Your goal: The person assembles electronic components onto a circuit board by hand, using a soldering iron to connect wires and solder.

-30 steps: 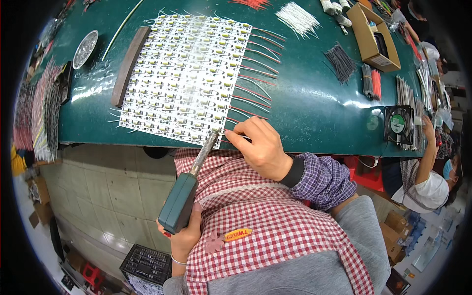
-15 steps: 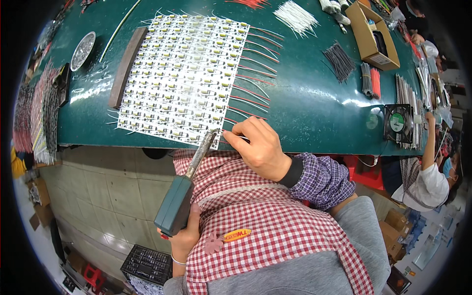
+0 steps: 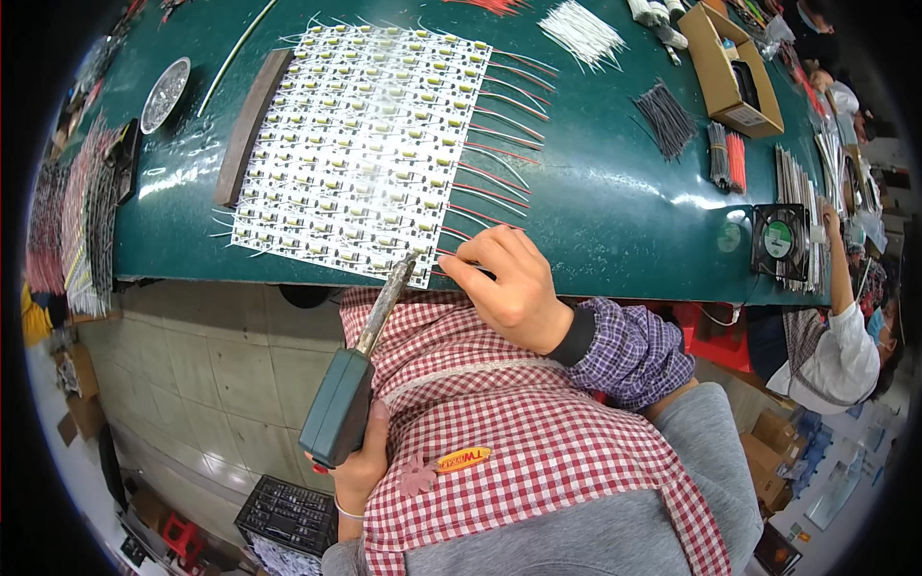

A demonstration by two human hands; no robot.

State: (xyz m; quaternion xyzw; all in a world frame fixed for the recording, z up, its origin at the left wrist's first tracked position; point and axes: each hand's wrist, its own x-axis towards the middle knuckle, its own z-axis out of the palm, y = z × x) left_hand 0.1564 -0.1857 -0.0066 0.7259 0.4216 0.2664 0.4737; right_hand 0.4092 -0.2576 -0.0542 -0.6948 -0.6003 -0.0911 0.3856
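Observation:
A white panel of circuit boards [image 3: 357, 144], crowded with small yellowish and black parts, lies on the bench. Red and white wires [image 3: 514, 120] stick out from its right edge. In my left hand [image 3: 363, 463] is a dark green soldering gun [image 3: 336, 408], gripped by its handle. Its long metal barrel slants up, and the tip touches or hovers just over the panel's near right corner. My right hand [image 3: 517, 296] is beside that corner, thumb and forefinger pinched on a thin red wire [image 3: 445, 252]; the fingers hide most of it.
A dark bar [image 3: 253, 130] runs along the panel's left edge, with a metal bowl [image 3: 165, 95] beyond. Bundles of white wires [image 3: 582, 35] and black wires [image 3: 665, 119], a cardboard box [image 3: 725, 72] and a black fan [image 3: 779, 242] are to the right. Another person sits at far right.
The soldering gun's tip has shifted very slightly up and left at the panel's corner. My right hand stays almost in place, still pinching. The other person's arm at far right has moved a little.

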